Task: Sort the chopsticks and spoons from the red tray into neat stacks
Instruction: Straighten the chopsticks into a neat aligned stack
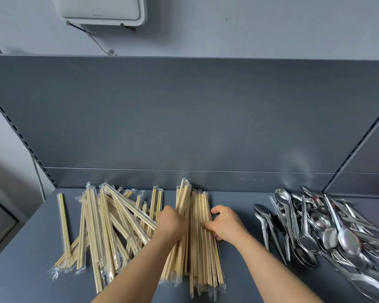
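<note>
Wrapped chopsticks [109,226] piled left/ctr; steel spoons [346,239] heaped right (messy).

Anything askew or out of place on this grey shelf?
Yes. The left heap of plastic-wrapped bamboo chopsticks lies crisscrossed, one wrapped pair stray at far left, and the steel spoons are jumbled. Only the middle chopstick stack looks roughly aligned.

Two bare forearms at bottom centre of frame; left hand [172,221] and right hand [225,224] bare, uncovered to frame edge.
</note>
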Demonstrator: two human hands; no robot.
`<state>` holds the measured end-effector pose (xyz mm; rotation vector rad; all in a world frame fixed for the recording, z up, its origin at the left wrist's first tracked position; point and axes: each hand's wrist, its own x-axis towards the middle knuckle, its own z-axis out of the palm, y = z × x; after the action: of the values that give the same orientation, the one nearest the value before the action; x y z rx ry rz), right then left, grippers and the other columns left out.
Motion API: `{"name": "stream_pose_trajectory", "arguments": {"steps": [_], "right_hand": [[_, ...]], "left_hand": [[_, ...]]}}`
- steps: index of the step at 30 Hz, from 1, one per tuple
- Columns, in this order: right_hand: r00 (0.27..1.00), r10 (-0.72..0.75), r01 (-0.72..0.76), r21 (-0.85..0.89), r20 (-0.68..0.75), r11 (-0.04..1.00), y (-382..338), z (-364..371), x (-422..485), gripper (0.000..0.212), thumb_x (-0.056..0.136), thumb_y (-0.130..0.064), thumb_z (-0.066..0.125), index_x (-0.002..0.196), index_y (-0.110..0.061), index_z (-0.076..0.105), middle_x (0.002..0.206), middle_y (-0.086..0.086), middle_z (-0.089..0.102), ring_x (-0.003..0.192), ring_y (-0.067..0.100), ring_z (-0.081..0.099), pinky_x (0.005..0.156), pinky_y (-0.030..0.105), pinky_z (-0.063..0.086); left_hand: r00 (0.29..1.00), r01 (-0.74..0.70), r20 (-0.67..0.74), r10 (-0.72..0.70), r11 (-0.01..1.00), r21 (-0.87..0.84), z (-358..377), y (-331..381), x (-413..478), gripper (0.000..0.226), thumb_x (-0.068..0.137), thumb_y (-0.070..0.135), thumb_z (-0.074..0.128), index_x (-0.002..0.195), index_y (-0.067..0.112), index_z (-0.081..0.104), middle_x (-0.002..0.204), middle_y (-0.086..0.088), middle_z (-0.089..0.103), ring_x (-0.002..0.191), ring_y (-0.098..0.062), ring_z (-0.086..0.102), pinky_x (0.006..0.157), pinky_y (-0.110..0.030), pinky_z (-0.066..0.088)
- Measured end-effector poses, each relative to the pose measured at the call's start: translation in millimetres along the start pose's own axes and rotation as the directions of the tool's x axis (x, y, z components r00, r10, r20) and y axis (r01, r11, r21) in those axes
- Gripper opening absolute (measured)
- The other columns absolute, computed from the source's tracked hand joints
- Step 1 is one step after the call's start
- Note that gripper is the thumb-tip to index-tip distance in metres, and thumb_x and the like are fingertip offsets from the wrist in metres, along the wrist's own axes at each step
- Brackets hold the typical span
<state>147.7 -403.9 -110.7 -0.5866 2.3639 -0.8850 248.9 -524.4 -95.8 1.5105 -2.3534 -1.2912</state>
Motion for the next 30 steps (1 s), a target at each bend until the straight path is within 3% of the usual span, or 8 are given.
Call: {"name": "stream_pose_trajectory", "arguments": {"steps": [5, 8, 14, 19, 23, 26, 28, 30], "right_hand": [[1.0, -0.009, 0.009, 0.022, 0.016, 1.0, 0.7, 0.7, -3.0, 0.064, 0.078, -0.035, 0.075, 0.134, -0.021, 0.047, 0.086, -0.001, 0.065, 0.06, 0.01, 0.065, 0.05, 0.02, 0.054], [1.0, -0.019, 0.018, 0.026, 0.01, 1.0, 1.3, 1.7, -4.4, 0.064, 0.078, -0.036, 0.075, 0.134, -0.022, 0.047, 0.082, -0.001, 0.066, 0.055, 0.008, 0.064, 0.048, 0.019, 0.052], [0.999, -0.031, 0.031, 0.061, -0.01, 0.998, 1.8, 3.9, -5.7, 0.062, 0.08, -0.035, 0.073, 0.135, -0.021, 0.049, 0.082, -0.001, 0.068, 0.056, 0.009, 0.066, 0.048, 0.02, 0.053], [1.0, -0.02, 0.022, 0.081, -0.017, 0.996, 3.1, 0.1, -4.9, 0.064, 0.079, -0.036, 0.074, 0.134, -0.018, 0.05, 0.086, 0.001, 0.068, 0.057, 0.009, 0.064, 0.05, 0.019, 0.05], [0.991, -0.067, 0.057, -0.091, -0.117, 0.994, -4.8, -2.8, -7.5, 0.065, 0.08, -0.046, 0.07, 0.135, -0.018, 0.05, 0.123, 0.0, 0.061, 0.1, 0.016, 0.06, 0.08, 0.027, 0.05], [0.983, -0.108, 0.088, -0.134, -0.15, 0.987, -23.9, -0.6, -9.4, 0.061, 0.081, -0.049, 0.067, 0.133, -0.02, 0.052, 0.108, -0.001, 0.064, 0.093, 0.016, 0.061, 0.079, 0.031, 0.051], [0.978, -0.144, 0.126, -0.124, -0.149, 0.984, -41.0, 7.7, -9.5, 0.057, 0.081, -0.046, 0.067, 0.131, -0.019, 0.056, 0.11, 0.001, 0.067, 0.099, 0.019, 0.063, 0.084, 0.032, 0.051], [0.972, -0.194, 0.179, -0.115, -0.132, 0.977, -61.5, 21.1, -10.9, 0.045, 0.083, -0.04, 0.068, 0.121, -0.018, 0.063, 0.111, 0.002, 0.069, 0.103, 0.021, 0.064, 0.089, 0.033, 0.051]], "left_hand": [[0.993, -0.111, -0.021, 0.117, 0.975, 0.19, -12.1, -5.3, -2.2, 0.013, 0.092, 0.007, 0.046, 0.091, 0.006, 0.059, 0.094, -0.014, 0.069, 0.072, -0.024, 0.061, 0.058, -0.028, 0.046], [0.989, -0.126, -0.047, 0.144, 0.956, 0.265, -17.4, -7.4, -2.2, 0.006, 0.091, 0.012, 0.052, 0.087, 0.01, 0.055, 0.075, -0.004, 0.06, 0.067, -0.021, 0.057, 0.051, -0.024, 0.042], [0.994, -0.105, -0.009, 0.11, 0.969, 0.224, -8.2, -2.8, -6.8, 0.032, 0.094, 0.011, 0.05, 0.063, 0.009, 0.045, 0.057, -0.002, 0.045, 0.048, -0.013, 0.042, 0.041, -0.021, 0.031], [0.988, -0.154, 0.021, 0.154, 0.955, 0.254, -14.4, -8.9, -10.1, 0.034, 0.097, 0.024, 0.05, 0.067, 0.009, 0.051, 0.06, -0.003, 0.05, 0.054, -0.02, 0.046, 0.052, -0.024, 0.035], [0.966, -0.255, 0.009, 0.259, 0.943, 0.213, -26.6, -12.9, -13.4, 0.033, 0.098, 0.025, 0.049, 0.066, 0.017, 0.042, 0.059, 0.002, 0.044, 0.055, -0.017, 0.047, 0.051, -0.023, 0.037], [0.942, -0.301, -0.098, 0.322, 0.936, 0.185, -49.3, -15.5, -11.0, 0.024, 0.094, 0.03, 0.051, 0.083, 0.01, 0.059, 0.074, -0.008, 0.066, 0.075, -0.027, 0.066, 0.065, -0.031, 0.05], [0.919, -0.294, -0.204, 0.338, 0.931, 0.218, -70.9, -25.6, -4.0, 0.028, 0.091, 0.035, 0.053, 0.095, 0.011, 0.067, 0.083, -0.007, 0.07, 0.081, -0.028, 0.066, 0.069, -0.032, 0.051], [0.897, -0.241, -0.294, 0.33, 0.923, 0.299, -93.3, -41.9, 5.0, 0.035, 0.089, 0.043, 0.054, 0.115, 0.022, 0.065, 0.111, -0.004, 0.068, 0.102, -0.027, 0.06, 0.084, -0.034, 0.049]]}}
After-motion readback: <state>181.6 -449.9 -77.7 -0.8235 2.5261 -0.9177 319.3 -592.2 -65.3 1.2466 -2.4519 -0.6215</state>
